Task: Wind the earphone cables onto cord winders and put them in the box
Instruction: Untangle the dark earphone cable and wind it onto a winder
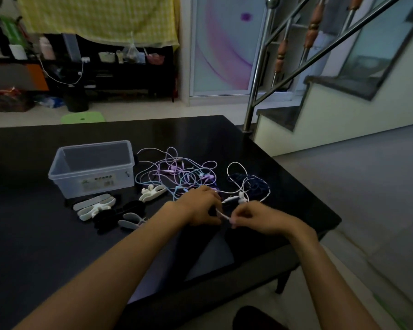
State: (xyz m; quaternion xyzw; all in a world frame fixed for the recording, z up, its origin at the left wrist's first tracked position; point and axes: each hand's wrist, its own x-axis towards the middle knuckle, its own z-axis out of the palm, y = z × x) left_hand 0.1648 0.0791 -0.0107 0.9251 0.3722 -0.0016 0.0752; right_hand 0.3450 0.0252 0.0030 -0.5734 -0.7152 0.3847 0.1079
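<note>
A clear plastic box (69, 172) stands open and empty on the black table (45, 234). Right of it lies a tangle of purple, blue and white earphone cables (177, 172), and a dark cable (255, 184) further right. Several white, grey and black cord winders (94, 207) lie in front of the box, and one white winder (152, 192) sits by the tangle. My left hand (200, 206) and my right hand (255, 217) are close together over the table. Between them they pinch a white earphone cable (222, 214) that runs back to its earbuds (235, 199).
The table's right edge (329, 210) drops to a tiled floor beside a staircase with a steel railing (255, 91). A green stool (82, 117) stands behind the table. Dark shelves with clutter line the far wall.
</note>
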